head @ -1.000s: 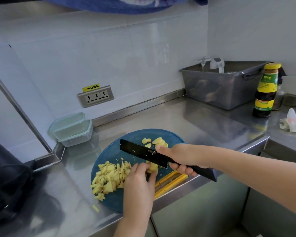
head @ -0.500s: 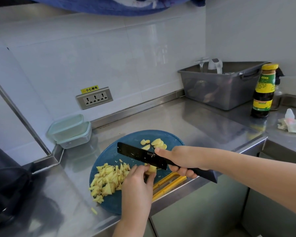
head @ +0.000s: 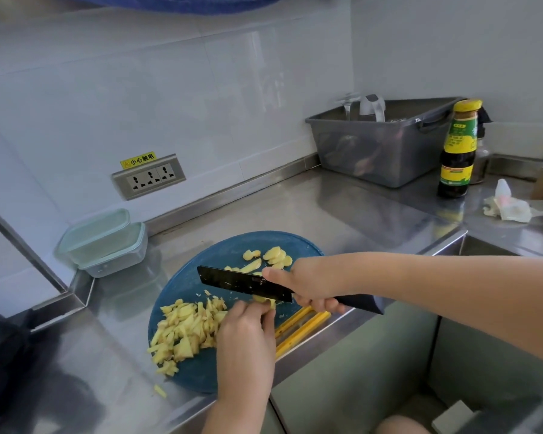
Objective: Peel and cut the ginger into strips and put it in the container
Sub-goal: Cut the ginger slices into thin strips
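The right forearm stretches from four o'clock toward nine; the right hand (head: 311, 283) is curled round the handle of a knife (head: 242, 283), one finger laid forward on the blade. The left forearm points from six o'clock toward twelve; the left hand (head: 248, 333), knuckles up, pinches a ginger piece (head: 265, 301) with bent fingertips beside the blade.
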